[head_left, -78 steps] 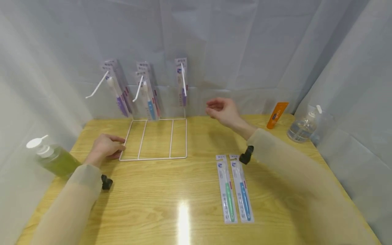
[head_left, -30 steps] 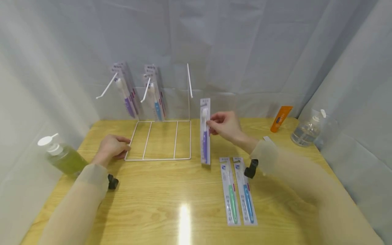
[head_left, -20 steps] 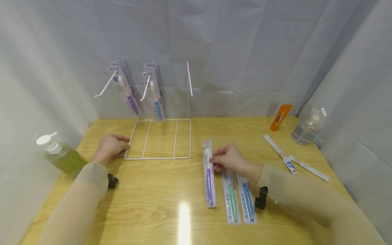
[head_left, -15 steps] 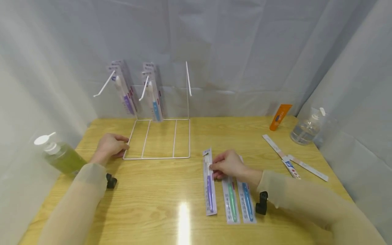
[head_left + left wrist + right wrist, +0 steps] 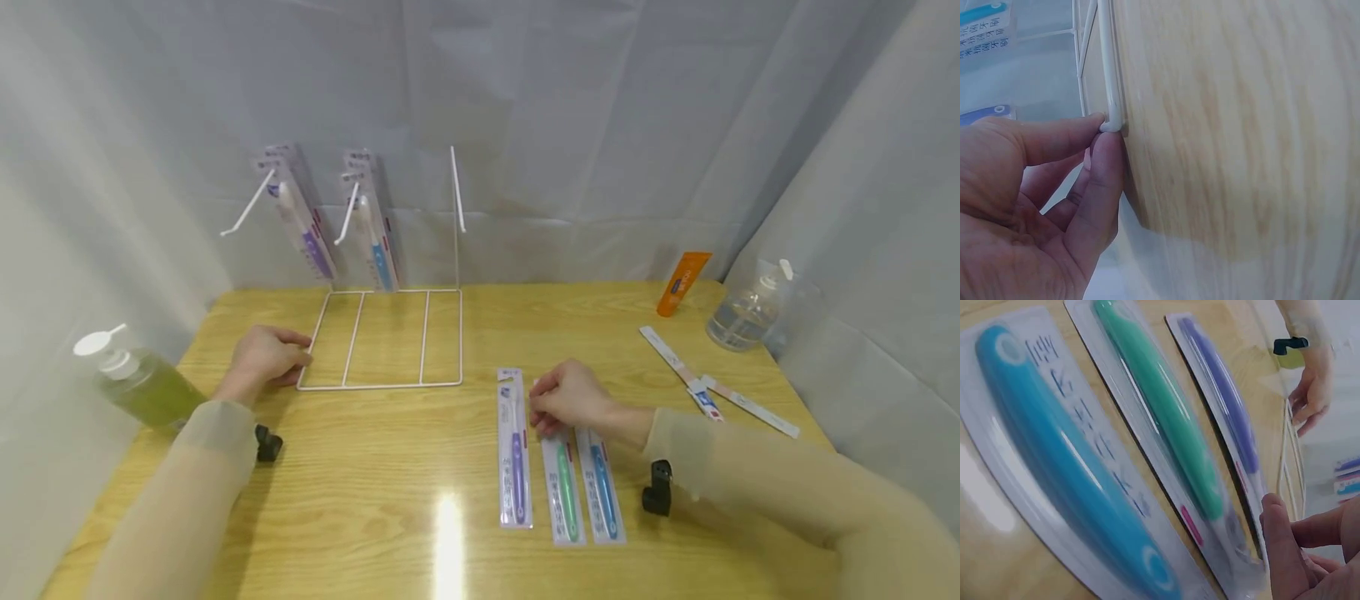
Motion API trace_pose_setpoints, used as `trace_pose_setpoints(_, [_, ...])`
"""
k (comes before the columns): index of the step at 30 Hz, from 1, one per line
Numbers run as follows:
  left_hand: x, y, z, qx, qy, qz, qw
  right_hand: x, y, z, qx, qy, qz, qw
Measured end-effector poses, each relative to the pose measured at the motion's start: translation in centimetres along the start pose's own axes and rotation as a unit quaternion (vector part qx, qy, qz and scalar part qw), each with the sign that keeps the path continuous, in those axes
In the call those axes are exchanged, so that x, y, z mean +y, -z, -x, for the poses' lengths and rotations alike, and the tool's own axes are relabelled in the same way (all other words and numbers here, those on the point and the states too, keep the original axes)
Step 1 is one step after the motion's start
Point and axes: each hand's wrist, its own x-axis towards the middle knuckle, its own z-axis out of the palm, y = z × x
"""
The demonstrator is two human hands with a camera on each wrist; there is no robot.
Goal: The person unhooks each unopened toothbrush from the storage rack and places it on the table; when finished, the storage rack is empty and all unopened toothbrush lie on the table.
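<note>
In the head view my left hand (image 5: 264,360) pinches the near-left side of a white wire rack (image 5: 378,386); the left wrist view shows thumb and finger on its wire (image 5: 1110,75). My right hand (image 5: 573,396) holds nothing, fingers loosely bent, over the upper end of a packaged green toothbrush (image 5: 566,492). To its left lies a packaged purple toothbrush (image 5: 515,454), and to its right a packaged blue toothbrush (image 5: 602,492). All three packs lie side by side, and the hand hides the green pack's top.
Packaged toothbrushes hang on the rack's left hook (image 5: 249,202) and middle hook (image 5: 347,213); its right hook (image 5: 458,190) is bare. A green pump bottle (image 5: 146,387) stands left. At right are an orange tube (image 5: 682,283), a clear pump bottle (image 5: 744,317) and thin paper strips (image 5: 752,407).
The purple toothbrush came off the right hook and was lowered onto the table beside the green one. My right hand then let go and shifted slightly right. My left hand stayed on the rack.
</note>
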Motion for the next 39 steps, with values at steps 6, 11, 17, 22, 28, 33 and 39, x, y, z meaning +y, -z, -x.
trace_pose_setpoints(6, [-0.2, 0.5, -0.2, 0.01, 0.005, -0.002, 0.9999, -3.5, 0.6, -1.9, 0.028, 0.082, 0.038, 0.995])
trace_pose_setpoints(11, [-0.4, 0.5, -0.5, 0.011, 0.012, 0.006, 0.9998, -8.1, -0.3, -5.5, 0.056, 0.195, 0.032, 0.979])
trace_pose_setpoints(17, [-0.4, 0.3, -1.0, 0.012, 0.015, 0.007, 0.9998, -14.2, -3.1, -9.7, 0.121, 0.308, 0.069, 0.941])
trace_pose_setpoints(22, [0.0, 0.1, -0.9, 0.01, 0.01, -0.001, 0.9999, -18.1, -5.1, -11.9, 0.152, 0.35, 0.062, 0.922])
trace_pose_setpoints(28, [0.5, 0.1, -0.4, 0.009, 0.001, -0.004, 0.9999, -21.2, -6.5, -12.9, 0.151, 0.365, -0.018, 0.919])
trace_pose_setpoints(33, [0.4, 0.1, -0.2, 0.007, 0.004, -0.002, 1.0, -22.5, -7.6, -12.9, 0.164, 0.332, -0.029, 0.928])
trace_pose_setpoints(39, [0.0, 0.0, -0.2, 0.008, 0.005, -0.001, 1.0, -23.2, -8.4, -12.8, 0.169, 0.327, -0.021, 0.93])
